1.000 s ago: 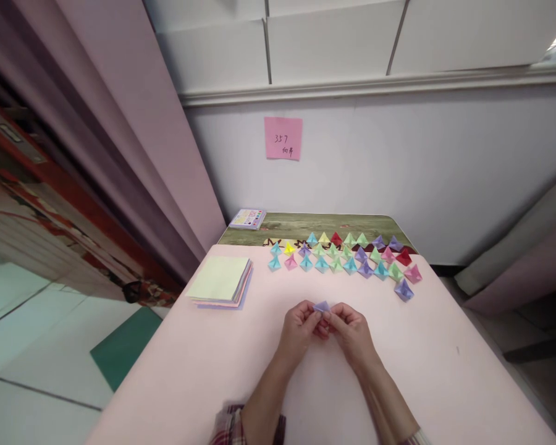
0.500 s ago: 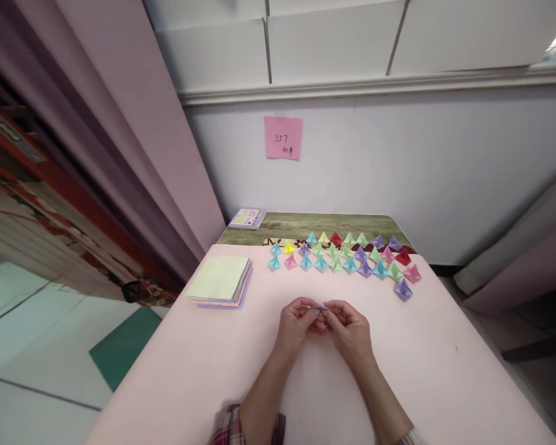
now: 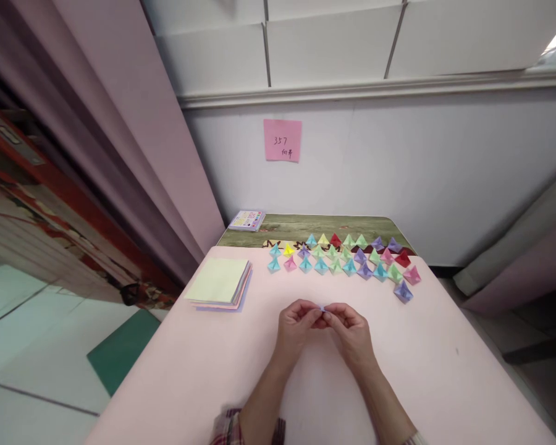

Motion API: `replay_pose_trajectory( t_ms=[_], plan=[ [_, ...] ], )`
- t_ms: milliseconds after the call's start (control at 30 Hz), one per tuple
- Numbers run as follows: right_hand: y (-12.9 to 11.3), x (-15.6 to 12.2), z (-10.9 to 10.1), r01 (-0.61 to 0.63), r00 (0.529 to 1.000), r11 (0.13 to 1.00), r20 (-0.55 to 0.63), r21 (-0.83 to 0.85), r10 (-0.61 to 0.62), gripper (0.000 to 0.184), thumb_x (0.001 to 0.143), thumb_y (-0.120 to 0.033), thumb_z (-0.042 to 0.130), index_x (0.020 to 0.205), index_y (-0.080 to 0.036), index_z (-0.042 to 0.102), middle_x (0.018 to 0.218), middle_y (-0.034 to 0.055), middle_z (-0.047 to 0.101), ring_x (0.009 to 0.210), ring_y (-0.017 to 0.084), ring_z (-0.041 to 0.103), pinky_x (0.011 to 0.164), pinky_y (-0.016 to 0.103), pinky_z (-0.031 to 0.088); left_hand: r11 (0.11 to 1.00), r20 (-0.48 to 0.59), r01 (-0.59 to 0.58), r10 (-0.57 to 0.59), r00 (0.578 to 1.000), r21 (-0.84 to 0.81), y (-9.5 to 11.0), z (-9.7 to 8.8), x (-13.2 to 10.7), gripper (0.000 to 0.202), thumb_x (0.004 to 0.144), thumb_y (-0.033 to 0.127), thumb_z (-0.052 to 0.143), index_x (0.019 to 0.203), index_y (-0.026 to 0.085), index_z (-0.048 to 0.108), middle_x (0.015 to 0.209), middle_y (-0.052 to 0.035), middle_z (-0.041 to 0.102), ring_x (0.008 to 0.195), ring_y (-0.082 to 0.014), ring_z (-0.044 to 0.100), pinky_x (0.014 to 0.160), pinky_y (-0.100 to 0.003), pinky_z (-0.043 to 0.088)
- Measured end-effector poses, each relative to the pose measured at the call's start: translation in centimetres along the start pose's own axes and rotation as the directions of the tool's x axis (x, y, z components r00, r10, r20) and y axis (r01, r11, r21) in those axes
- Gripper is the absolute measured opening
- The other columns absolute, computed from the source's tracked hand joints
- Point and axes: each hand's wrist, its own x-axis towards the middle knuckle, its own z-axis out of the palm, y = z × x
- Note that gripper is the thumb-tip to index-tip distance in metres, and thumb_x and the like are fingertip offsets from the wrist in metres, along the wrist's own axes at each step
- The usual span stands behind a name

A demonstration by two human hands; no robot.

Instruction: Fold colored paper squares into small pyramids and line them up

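Between the fingertips of both hands, just above the pink table cover, is a small piece of folded purple paper. My left hand pinches it from the left, thumb and fingers pressed together. From the other side my right hand grips it the same way. Most of the paper is hidden by the fingers. Beyond the hands stand rows of small folded paper boats in blue, green, purple, pink, yellow and red. One purple paper boat sits at the right, nearer than the rest.
A stack of coloured square paper, pale yellow on top, lies at the left of the table. A printed packet is at the back left corner. On the wall hangs a pink handwritten note. A curtain borders the left side.
The fingertips have shifted slightly and drawn closer around the purple paper, of which less now shows. The view has tilted a little. The paper boats have stayed where they were.
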Motion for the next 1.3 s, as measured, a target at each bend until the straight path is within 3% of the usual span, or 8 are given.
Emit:
replay_pose_trajectory(
  t_ms=[433, 533, 633, 700, 833, 933, 1033, 1300],
  plan=[
    [0.1, -0.4, 0.9, 0.009, 1.0, 0.999, 0.02, -0.034, -0.008, 0.019, 0.078, -0.034, 0.071, 0.075, -0.018, 0.061, 0.065, -0.0009, 0.063, 0.062, 0.013, 0.058, 0.061, 0.024, 0.046, 0.976, -0.073, -0.131, 0.146, 0.987, 0.173, -0.7, 1.1, -1.0, 0.021, 0.082, 0.031, 0.064, 0.073, 0.015, 0.057, 0.061, 0.0013, 0.061, 0.059, -0.0109, 0.06, 0.061, -0.023, 0.05],
    [0.1, -0.4, 1.2, 0.012, 1.0, 1.0, 0.025, -0.013, -0.012, 0.02, 0.079, -0.034, 0.071, 0.074, -0.018, 0.059, 0.063, -0.0009, 0.062, 0.061, 0.013, 0.057, 0.061, 0.025, 0.046, 0.982, -0.111, -0.138, 0.153, 0.982, 0.132, -0.8, 1.2, -0.9, 0.018, 0.081, 0.03, 0.066, 0.088, 0.016, 0.056, 0.061, 0.0039, 0.06, 0.057, -0.0103, 0.058, 0.059, -0.023, 0.049],
    [0.2, -0.4, 1.3, 0.011, 1.0, 1.0, -0.012, 0.024, -0.011, 0.022, 0.076, -0.033, 0.073, 0.078, -0.019, 0.057, 0.066, -0.001, 0.061, 0.063, 0.014, 0.058, 0.062, 0.026, 0.047, 0.987, -0.12, -0.132, 0.143, 0.982, 0.094, -0.9, 1.2, -0.8, 0.038, 0.08, 0.028, 0.066, 0.112, 0.019, 0.046, 0.062, 0.0059, 0.06, 0.056, -0.0104, 0.058, 0.06, -0.023, 0.049],
    [0.2, -0.4, 1.2, 0.009, 0.998, 0.999, -0.056, 0.038, -0.007, 0.027, 0.073, -0.032, 0.076, 0.087, -0.02, 0.057, 0.072, -0.0011, 0.061, 0.065, 0.015, 0.059, 0.063, 0.027, 0.049, 0.987, -0.103, -0.13, 0.139, 0.985, 0.091, -0.9, 1.2, -0.8, 0.042, 0.08, 0.027, 0.066, 0.115, 0.019, 0.043, 0.064, 0.0054, 0.061, 0.057, -0.0105, 0.058, 0.061, -0.024, 0.049],
    [0.2, -0.4, 1.1, -0.037, 0.999, 0.998, -0.026, 0.048, 0.039, 0.036, 0.073, -0.036, 0.075, 0.1, -0.022, 0.055, 0.076, -0.0007, 0.061, 0.066, 0.015, 0.06, 0.062, 0.028, 0.049, 0.989, -0.077, -0.128, 0.134, 0.988, 0.081, -0.7, 1.1, -0.8, 0.037, 0.082, 0.027, 0.063, 0.112, 0.018, 0.045, 0.062, 0.0052, 0.06, 0.056, -0.0108, 0.057, 0.061, -0.024, 0.049],
    [0.1, -0.5, 0.9, -0.093, 0.995, 0.994, 0.033, -0.062, 0.095, 0.026, 0.08, -0.044, 0.066, 0.083, -0.02, 0.057, 0.058, -0.0042, 0.053, 0.049, 0.011, 0.048, 0.047, 0.022, 0.038, 0.99, -0.088, -0.116, 0.123, 0.988, 0.086, -0.6, 1.1, -0.8, 0.031, 0.082, 0.028, 0.063, 0.108, 0.018, 0.047, 0.057, 0.0063, 0.058, 0.052, -0.0103, 0.055, 0.058, -0.024, 0.048],
    [0.0, -0.6, 0.9, -0.083, 0.993, 0.976, 0.063, -0.199, 0.098, 0.037, 0.084, -0.048, 0.059, 0.063, -0.019, 0.05, 0.049, -0.0061, 0.042, 0.043, 0.008, 0.033, 0.042, 0.021, 0.026, 0.991, -0.102, -0.098, 0.107, 0.989, 0.086, -0.6, 1.0, -0.7, 0.03, 0.08, 0.029, 0.064, 0.103, 0.018, 0.049, 0.054, 0.0074, 0.055, 0.049, -0.0099, 0.053, 0.056, -0.023, 0.046],
    [-0.4, -0.5, 0.8, 0.064, 0.994, 0.95, 0.104, -0.306, -0.034, 0.036, 0.088, -0.047, 0.053, 0.065, -0.02, 0.051, 0.056, -0.004, 0.045, 0.054, 0.012, 0.039, 0.053, 0.023, 0.033, 0.988, -0.02, 0.073, -0.071, 0.997, 0.137, -1.2, 0.5, -0.2, 0.033, 0.08, 0.046, 0.062, 0.069, 0.016, 0.053, 0.055, 0.0034, 0.052, 0.045, -0.0077, 0.045, 0.046, -0.02, 0.036]
  ],
)
